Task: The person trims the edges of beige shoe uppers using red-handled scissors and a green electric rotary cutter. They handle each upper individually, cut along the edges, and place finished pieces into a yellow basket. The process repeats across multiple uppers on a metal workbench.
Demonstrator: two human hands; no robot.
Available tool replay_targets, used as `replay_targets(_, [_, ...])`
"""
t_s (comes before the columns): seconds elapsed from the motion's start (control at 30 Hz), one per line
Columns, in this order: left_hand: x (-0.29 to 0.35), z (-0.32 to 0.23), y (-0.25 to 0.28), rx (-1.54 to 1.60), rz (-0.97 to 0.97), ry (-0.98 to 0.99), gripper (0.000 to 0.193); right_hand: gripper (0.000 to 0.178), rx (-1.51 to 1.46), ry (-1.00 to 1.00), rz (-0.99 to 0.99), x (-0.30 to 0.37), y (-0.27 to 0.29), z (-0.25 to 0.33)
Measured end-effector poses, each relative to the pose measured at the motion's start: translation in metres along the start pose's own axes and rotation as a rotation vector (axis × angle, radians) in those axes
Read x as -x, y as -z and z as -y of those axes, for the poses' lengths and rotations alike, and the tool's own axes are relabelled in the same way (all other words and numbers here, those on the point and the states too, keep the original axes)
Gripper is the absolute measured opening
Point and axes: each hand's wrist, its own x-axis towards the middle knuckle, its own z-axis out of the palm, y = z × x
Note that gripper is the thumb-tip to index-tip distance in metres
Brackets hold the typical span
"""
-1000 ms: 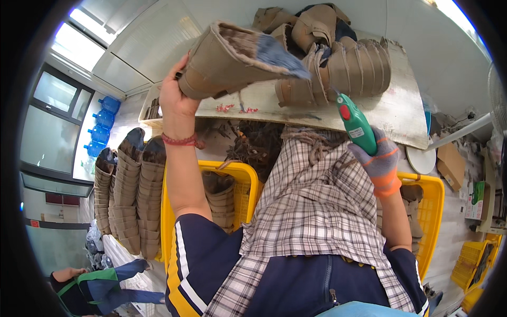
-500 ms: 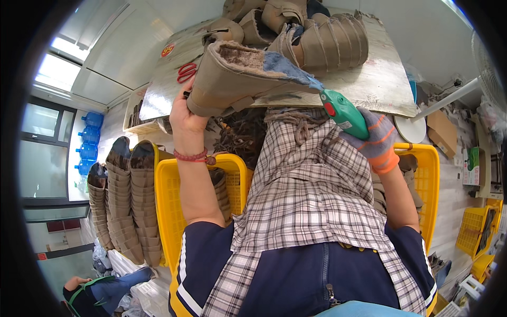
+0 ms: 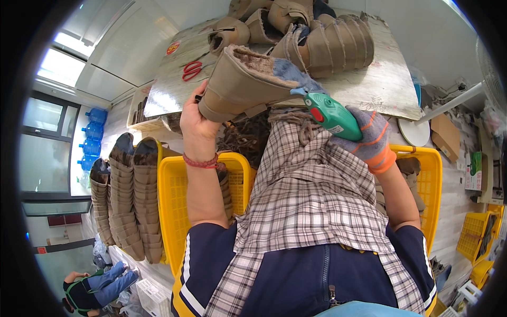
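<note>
Head view: left grip pinches boot upper crosswise, blue tip rightward; right grip clasps tool.

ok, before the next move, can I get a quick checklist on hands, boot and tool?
1. Boot held: ok, left hand grips its narrower end.
2. Tool held: ok, in the right hand, its tip end toward the boot.
3. Left fingers away from tip: ok, they're at the boot's opposite end.
4. Both hands gloved: not ok, right is gloved, left is bare.
5. Blade against the blue lining: cannot tell, the tip reaches that edge but blade contact isn't clear.
6. Scissors set down: ok, lying on the table, in neither hand.
</note>
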Motion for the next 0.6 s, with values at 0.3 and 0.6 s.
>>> replay_targets(0.3, [0.033, 0.041, -0.029, -0.105, 0.184, -0.147, 0.035, 0.059, -0.133, -0.002, -0.056, -0.008, -0.007, 0.013])
replay_targets(0.6, [0.048, 0.064, -0.018, -0.434, 0.414, -0.467, 0.042, 0.057, -0.366, -0.24, 0.106, -0.018, 0.001, 0.035])
